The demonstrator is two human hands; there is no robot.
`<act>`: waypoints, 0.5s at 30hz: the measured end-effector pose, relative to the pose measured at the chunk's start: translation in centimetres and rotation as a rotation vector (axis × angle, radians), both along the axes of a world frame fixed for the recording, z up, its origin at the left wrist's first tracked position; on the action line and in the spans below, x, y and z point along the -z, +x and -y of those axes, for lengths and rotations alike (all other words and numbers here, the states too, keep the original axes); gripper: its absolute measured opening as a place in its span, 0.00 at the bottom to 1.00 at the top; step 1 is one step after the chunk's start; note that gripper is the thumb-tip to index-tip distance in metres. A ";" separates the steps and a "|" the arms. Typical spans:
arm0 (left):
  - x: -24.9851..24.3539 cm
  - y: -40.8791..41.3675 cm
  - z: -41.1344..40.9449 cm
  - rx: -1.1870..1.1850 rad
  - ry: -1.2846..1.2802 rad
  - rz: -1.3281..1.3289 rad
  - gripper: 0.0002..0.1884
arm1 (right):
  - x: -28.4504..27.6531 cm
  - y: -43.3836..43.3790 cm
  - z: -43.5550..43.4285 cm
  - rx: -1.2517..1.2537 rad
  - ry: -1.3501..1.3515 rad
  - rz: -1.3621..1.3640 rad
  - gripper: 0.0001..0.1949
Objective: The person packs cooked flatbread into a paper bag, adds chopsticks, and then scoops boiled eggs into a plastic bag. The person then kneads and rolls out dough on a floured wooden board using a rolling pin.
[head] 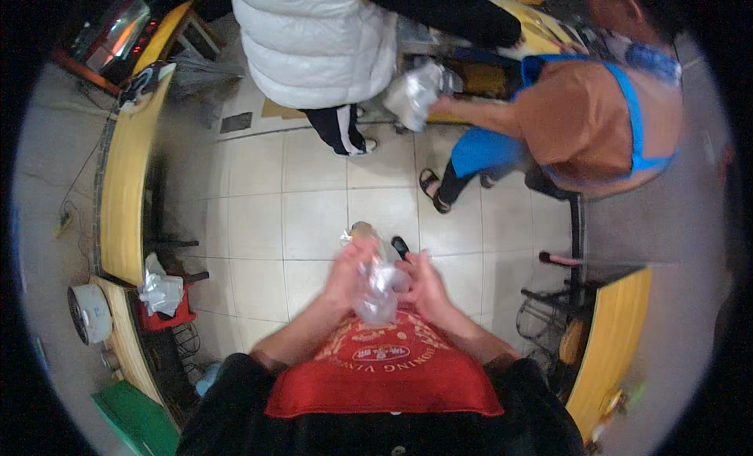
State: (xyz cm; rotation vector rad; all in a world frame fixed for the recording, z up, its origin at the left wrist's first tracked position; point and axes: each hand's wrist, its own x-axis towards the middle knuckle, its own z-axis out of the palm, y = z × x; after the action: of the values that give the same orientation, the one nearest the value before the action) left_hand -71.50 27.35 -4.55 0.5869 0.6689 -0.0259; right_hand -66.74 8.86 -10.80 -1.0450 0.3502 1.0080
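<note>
A clear plastic bag (379,294) hangs in front of my red apron (385,391), crumpled and shiny. My left hand (347,270) is shut on its upper left side. Just above that hand's fingers shows a small blurred bundle (360,229), pale brown with a shiny edge; what it is I cannot make out. At the right side of the bag is my right hand (428,282), thumb and fingers curved towards the plastic. Blur hides whether those fingers grip it or only touch it.
A person in a blue apron (470,153) holds a silvery plastic bag (415,97) ahead on the right. Another in a white puffer jacket (317,50) stands ahead. Wooden tables (126,185) flank both sides; a red stool (167,315) bears a plastic bag.
</note>
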 end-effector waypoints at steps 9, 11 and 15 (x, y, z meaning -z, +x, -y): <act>-3.1 0.4 4.1 0.240 0.156 0.076 0.10 | -7.4 -2.1 5.3 -0.363 -0.048 0.383 0.14; -3.4 -0.2 6.0 0.356 0.150 0.139 0.14 | -9.0 -2.5 7.5 -0.211 -0.085 0.374 0.08; -4.9 0.2 9.0 0.862 0.531 0.396 0.18 | -13.1 -1.0 13.5 -0.473 -0.378 0.628 0.11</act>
State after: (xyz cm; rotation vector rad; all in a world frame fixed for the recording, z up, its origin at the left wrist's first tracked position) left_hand -71.30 18.31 0.34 1.3214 -0.0140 -0.5355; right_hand -67.75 -4.59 2.28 -1.7756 -0.2488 0.9824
